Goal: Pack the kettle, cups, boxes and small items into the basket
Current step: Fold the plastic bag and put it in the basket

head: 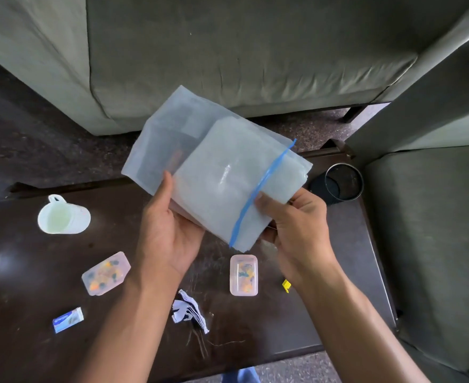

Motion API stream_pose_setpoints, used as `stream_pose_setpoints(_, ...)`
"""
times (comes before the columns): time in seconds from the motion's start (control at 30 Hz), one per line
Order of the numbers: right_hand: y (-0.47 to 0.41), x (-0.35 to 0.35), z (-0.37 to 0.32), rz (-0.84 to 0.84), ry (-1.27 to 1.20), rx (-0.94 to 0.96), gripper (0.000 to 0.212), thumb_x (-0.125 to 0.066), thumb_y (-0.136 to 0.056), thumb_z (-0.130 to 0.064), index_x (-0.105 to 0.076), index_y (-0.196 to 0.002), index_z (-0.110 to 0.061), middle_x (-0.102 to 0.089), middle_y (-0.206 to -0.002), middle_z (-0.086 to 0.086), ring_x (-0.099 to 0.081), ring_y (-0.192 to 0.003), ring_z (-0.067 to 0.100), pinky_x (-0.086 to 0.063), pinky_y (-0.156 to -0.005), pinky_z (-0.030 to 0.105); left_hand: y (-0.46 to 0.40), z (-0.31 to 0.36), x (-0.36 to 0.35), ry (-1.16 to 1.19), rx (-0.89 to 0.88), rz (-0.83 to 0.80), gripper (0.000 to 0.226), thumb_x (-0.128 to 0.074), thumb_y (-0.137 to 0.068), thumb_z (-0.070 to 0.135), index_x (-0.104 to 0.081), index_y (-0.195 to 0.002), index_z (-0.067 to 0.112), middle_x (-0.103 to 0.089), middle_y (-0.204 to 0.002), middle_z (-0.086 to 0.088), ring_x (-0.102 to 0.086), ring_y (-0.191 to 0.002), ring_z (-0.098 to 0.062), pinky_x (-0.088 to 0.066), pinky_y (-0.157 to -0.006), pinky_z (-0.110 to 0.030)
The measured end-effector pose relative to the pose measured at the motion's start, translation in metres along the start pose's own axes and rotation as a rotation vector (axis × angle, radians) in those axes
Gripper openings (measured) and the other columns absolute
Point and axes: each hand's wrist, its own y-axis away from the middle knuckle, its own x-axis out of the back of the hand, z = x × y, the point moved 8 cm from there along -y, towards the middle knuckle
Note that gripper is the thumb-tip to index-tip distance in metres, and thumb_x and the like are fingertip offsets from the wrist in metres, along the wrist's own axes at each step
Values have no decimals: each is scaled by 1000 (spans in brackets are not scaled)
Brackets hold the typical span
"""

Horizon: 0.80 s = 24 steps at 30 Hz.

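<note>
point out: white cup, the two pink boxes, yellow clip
white cup (62, 217), head view, on its inner wall.
left pink box (106, 273), head view, middle of its lid.
right pink box (243, 275), head view, middle of its lid.
yellow clip (286, 285), head view, its body.

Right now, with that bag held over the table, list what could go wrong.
1. Both hands, left and right, pinch the thin bag only at its near edge; the dark things inside could shift and pull it loose.
2. If it drops, it may land on the pink box below.
3. The white cup stands close to the table edge on the left; a sweeping arm might knock it off.
</note>
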Motion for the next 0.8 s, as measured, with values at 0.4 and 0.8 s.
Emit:
stream_pose_setpoints(0.4,13,90,-35,167,-32,100,30,-65,-91,17,-78,-103,-7,-83,-95,7,-76,-84,29,-62,-75,53,-24,38,2,31,-132,44,42,-47,-120,26,-55,-160,22,-78,-145,1,-81,-126,-30,-68,-101,-50)
stream_pose_setpoints(0.8,-3,172,-68,345,-121,232,38,-59,-95,16,-79,-83,-14,-80,-83,-1,-76,-75,15,-60,-62,25,-13,-24,-45,-103,-11,-46,41,-44,-120,23,-56,-159,22,-76,-149,1,-76,-135,-22,-67,-105,-47)
